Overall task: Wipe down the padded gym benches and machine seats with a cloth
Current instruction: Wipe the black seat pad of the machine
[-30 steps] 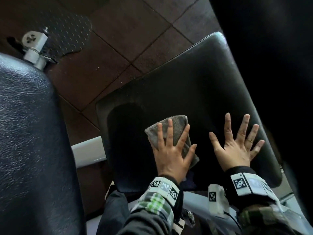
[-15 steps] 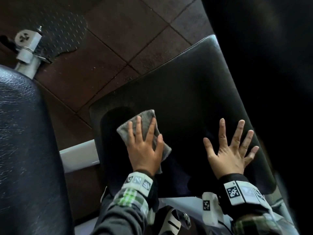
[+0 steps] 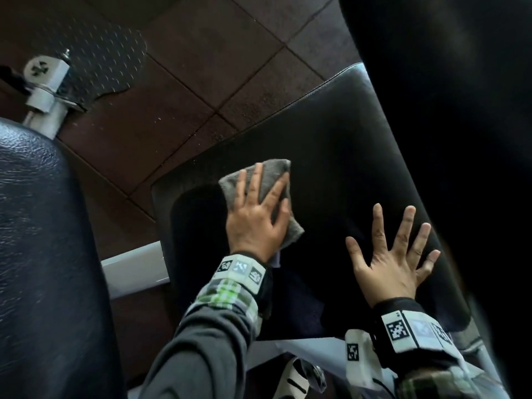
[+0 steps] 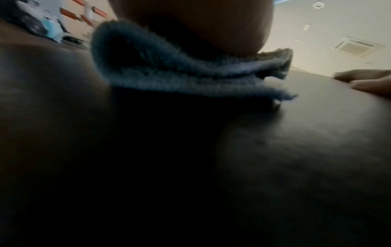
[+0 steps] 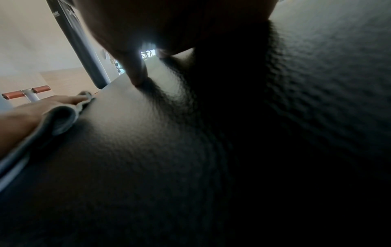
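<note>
Head view shows both hands laid flat on the black padded seat (image 3: 331, 156). The left hand (image 3: 256, 223) has its fingers straight and slightly spread, pressing a folded grey cloth (image 3: 267, 180) down onto the seat's left part, close to the seat's left edge; the cloth sticks out past the fingertips and beside the thumb. The right hand (image 3: 394, 254) lies to the right of the cloth, apart from it, palm down on bare padding with all five fingers splayed wide and holding nothing. From the left wrist the cloth (image 4: 190, 71) appears as several folded layers squeezed between palm and seat (image 4: 296, 133). From the right wrist a fingertip (image 5: 137, 80) touches the grained seat (image 5: 169, 133), with the left hand (image 5: 31, 112) and cloth (image 5: 61, 117) off to that seat's left side.
</note>
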Demonstrator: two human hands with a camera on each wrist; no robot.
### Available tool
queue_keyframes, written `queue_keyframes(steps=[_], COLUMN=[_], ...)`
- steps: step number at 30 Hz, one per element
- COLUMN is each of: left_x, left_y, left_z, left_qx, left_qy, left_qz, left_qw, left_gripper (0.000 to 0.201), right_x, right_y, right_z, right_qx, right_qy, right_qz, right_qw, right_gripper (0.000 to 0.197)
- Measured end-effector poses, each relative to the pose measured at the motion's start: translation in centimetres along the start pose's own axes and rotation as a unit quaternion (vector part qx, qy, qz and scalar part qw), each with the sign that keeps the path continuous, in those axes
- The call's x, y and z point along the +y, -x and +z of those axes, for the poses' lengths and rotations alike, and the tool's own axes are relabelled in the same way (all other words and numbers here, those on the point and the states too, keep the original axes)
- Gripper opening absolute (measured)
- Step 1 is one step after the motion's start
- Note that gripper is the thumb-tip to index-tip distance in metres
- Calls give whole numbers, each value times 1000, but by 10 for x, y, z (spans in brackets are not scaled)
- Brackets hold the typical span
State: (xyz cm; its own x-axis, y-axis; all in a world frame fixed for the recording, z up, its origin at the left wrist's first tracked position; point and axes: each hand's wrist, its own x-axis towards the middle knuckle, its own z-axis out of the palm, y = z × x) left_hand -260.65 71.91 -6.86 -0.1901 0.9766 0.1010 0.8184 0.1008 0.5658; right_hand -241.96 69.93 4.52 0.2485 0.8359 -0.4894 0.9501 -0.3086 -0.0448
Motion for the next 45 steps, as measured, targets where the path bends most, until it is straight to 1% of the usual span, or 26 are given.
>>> queue_keyframes(steps=[2,4,6,8,10,13,15,18,21,24,26,28,30,32,34,38,41,43,45], left_x=[-15,-21,-15,1,21,43,45,29,3,-12,-11,-4,8,22,33,39,34,25,12], left_y=[10,32,57,75,81,66,46,15,-6,-5,11,31,48,53,40,-18,-62,-86,-100], left_z=[-4,-5,-1,3,7,10,10,6,-1,-7,-7,-4,0,3,5,5,3,-1,-6], left_qx=[6,16,23,10,-16,-34,-32,-36,-26,-25,-24,-18,-26,-40,-49,-62,-74,-88,-101], left_qy=[-1,-3,-8,1,11,27,38,26,17,11,6,-2,1,-1,4,27,15,9,14], left_qz=[-35,-67,-71,-38,13,68,75,42,-10,-39,-44,-21,29,87,114,109,104,78,21], left_qw=[999,998,997,999,1000,997,996,998,999,999,999,1000,999,995,992,992,992,993,995], left_gripper=[48,47,47,47,47,44,43,44,46,48,49,49,50,51,50,46,48,51,55], right_x=[0,0,0,0,-2,-9,-17,-33,-43,-46,-46,-47,-50,-52,-52,-52,-54,-55,-55], right_y=[0,0,0,-1,0,1,-1,-10,-24,-30,-31,-32,-32,-33,-33,-35,-34,-35,-35], right_z=[1,1,2,2,1,0,-2,-9,-17,-18,-17,-18,-19,-20,-20,-19,-20,-22,-22], right_qx=[5,6,7,10,15,37,53,47,29,-10,-23,-40,-55,-60,-62,-58,-73,-80,-85], right_qy=[1,4,6,6,6,6,20,40,22,12,18,28,31,33,35,43,41,40,39], right_qz=[-1,0,0,-4,-6,-14,-39,-71,-66,-55,-50,-39,-25,-17,-15,0,7,10,12], right_qw=[1000,1000,1000,1000,1000,999,998,996,997,998,998,998,998,998,997,997,996,996,996], right_gripper=[69,69,69,70,71,74,78,82,79,78,78,79,80,80,80,81,80,79,78])
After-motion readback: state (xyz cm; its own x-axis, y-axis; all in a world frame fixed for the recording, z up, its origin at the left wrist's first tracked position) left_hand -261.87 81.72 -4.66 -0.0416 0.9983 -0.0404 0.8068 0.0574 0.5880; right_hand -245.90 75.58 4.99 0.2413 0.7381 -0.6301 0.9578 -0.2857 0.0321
